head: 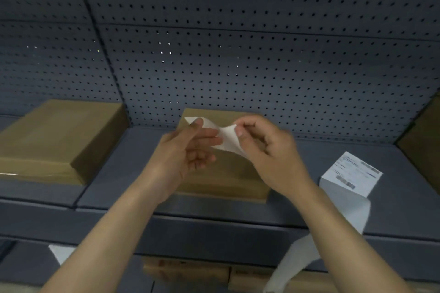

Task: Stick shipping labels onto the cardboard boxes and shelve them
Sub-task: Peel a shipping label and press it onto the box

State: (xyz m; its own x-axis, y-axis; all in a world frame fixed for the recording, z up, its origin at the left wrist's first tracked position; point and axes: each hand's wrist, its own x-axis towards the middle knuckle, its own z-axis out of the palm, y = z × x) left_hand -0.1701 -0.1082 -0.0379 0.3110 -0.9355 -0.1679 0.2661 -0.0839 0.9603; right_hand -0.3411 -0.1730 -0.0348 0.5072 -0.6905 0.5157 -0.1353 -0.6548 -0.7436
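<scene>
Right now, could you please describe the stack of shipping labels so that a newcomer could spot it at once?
Look at the grey shelf backed by pegboard. To the right of the middle cardboard box sits the label stack. Unlike that plain brown box, it is a white printed block with a paper strip trailing off the shelf edge.

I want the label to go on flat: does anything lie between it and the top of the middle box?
Nothing visible does. The left hand and right hand pinch the label over the middle box, whose visible top is bare, though the hands hide part of it.
</scene>
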